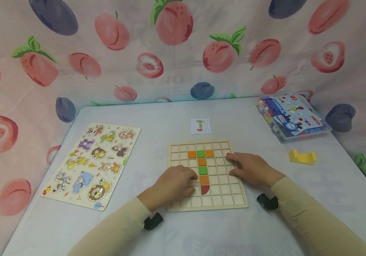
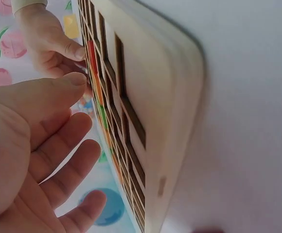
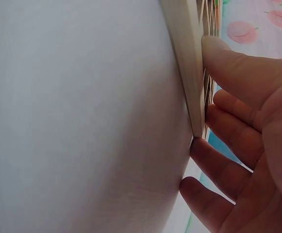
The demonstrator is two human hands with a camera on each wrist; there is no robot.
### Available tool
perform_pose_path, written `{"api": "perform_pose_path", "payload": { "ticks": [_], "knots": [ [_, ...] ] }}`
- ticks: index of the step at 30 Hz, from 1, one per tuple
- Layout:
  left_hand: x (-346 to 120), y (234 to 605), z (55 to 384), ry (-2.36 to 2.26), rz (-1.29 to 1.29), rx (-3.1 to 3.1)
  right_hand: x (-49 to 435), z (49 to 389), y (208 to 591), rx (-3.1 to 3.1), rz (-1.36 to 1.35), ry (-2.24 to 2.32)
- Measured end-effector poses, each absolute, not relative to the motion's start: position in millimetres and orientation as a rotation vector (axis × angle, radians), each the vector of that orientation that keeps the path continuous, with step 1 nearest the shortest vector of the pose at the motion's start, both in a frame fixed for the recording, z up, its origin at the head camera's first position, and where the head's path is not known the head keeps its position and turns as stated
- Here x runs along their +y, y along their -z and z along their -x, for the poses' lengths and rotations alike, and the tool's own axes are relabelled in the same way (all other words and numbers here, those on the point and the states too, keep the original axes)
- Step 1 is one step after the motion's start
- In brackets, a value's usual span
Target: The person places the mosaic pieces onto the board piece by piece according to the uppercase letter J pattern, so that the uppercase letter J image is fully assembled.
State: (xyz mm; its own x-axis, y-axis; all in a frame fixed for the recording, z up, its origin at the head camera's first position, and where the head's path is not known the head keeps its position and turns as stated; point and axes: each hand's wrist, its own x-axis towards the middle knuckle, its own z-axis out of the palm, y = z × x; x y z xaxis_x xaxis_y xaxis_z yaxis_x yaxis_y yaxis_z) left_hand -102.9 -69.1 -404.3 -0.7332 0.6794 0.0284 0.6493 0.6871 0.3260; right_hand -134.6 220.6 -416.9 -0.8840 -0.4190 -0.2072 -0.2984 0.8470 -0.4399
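A wooden grid board [image 1: 223,201] lies on the table in the head view. Orange and green square tiles form a T on it, with the green tile [image 1: 203,170] midway down the stem. At the stem's foot sits a red rounded piece [image 1: 205,189]. My left hand [image 1: 173,185] is over the board's left part, fingers loosely bent; the left wrist view shows nothing between thumb and fingers. My right hand [image 1: 254,169] rests its fingertips on the board's right edge, seen closely in the right wrist view. Behind the board lies a pattern card [image 1: 200,126] showing a similar coloured shape.
An animal puzzle board [image 1: 97,167] lies to the left. At the back right is a clear plastic case [image 1: 293,117] with colourful contents, and a yellow block-like piece [image 1: 302,157] lies in front of it. A fruit-print cloth [image 1: 176,71] hangs behind the table.
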Motion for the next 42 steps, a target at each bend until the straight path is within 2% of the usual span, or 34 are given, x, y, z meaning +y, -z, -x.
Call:
{"api": "perform_pose_path", "payload": {
  "ticks": [7, 30, 42],
  "knots": [
    [-80, 404, 104, -0.502, -1.071, 2.816, 221, 135, 418, 2.732, 0.551, 0.586],
    [-137, 406, 91, -0.574, -0.641, 2.838, 221, 134, 420, 2.717, 0.536, 0.584],
    [-148, 409, 84, -0.564, -0.616, 2.81, 221, 134, 420, 2.728, 0.555, 0.571]
  ]
}}
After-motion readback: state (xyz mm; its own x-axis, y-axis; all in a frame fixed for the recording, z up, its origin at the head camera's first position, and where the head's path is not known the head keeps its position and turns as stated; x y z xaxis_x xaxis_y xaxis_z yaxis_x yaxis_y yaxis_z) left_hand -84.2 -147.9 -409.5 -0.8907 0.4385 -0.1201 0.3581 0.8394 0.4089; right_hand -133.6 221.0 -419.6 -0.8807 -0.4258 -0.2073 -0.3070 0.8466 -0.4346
